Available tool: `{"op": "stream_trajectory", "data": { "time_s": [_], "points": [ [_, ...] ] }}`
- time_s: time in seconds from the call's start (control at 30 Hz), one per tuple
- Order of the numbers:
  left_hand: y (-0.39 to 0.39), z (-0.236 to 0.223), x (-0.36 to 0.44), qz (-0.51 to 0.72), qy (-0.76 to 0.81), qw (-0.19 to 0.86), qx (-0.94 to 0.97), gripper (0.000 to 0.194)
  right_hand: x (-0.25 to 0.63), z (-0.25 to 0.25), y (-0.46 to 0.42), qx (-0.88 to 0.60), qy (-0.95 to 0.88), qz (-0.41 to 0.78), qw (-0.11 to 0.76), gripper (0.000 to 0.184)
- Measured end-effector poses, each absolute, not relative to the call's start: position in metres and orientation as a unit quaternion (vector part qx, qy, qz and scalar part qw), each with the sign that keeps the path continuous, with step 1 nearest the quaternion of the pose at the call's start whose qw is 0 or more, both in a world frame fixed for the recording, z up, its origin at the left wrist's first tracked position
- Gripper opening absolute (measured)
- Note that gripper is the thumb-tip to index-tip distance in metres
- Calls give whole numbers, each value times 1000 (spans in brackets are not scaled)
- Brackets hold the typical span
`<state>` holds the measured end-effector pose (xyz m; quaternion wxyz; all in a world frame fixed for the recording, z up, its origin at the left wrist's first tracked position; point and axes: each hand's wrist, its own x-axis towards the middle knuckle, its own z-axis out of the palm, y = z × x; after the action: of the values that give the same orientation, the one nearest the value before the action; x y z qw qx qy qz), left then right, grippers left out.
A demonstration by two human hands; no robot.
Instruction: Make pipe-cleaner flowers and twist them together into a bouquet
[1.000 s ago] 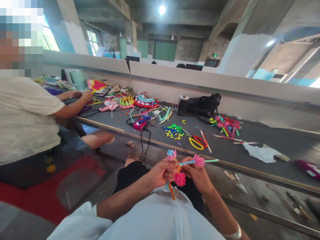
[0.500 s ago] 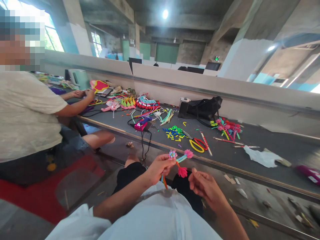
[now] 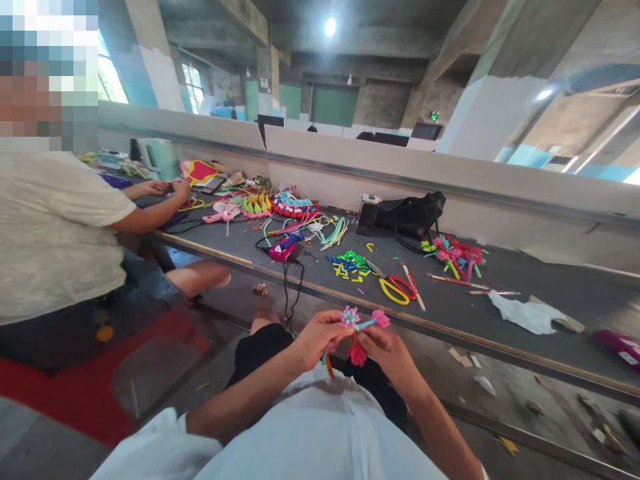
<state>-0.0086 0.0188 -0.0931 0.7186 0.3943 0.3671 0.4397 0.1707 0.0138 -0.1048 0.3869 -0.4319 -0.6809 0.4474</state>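
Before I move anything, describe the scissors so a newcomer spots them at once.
On the dark tabletop, find the pile of small green, blue and yellow pieces. The scissors lie just right of it, near the front edge. Unlike the slim red-and-white strip beside them, they have two looped handles, one yellow, one red.

Head cam, looking fwd & down at hands, desk beyond.

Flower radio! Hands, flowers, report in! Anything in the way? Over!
Left hand holding stems. Right hand at red flower. Nothing blocking; scissors on table beyond.
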Motion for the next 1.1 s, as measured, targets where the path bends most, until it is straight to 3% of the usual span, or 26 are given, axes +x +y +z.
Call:
{"op": "stream_trajectory", "data": {
  "time_s": [0.17,0.3,0.4,0.57,0.73,1.1],
  "points": [
    [20,-99,-6,451,382,669,450,32,173,-92,1,-463,-679,430,374,27],
    [19,-102,-4,437,399,578,561,28,177,-76,-6,-519,-755,212,339,13],
    [18,-101,-7,404,397,560,605,24,183,-67,0,-476,-809,131,318,10],
    [18,-93,-15,369,350,629,588,30,189,-63,26,-328,-872,157,328,17],
    [20,-92,-14,378,333,727,467,33,180,-68,39,-331,-851,189,362,13],
    [22,-92,-7,447,314,770,329,26,171,-57,18,-341,-868,28,360,15]
  ]
}}
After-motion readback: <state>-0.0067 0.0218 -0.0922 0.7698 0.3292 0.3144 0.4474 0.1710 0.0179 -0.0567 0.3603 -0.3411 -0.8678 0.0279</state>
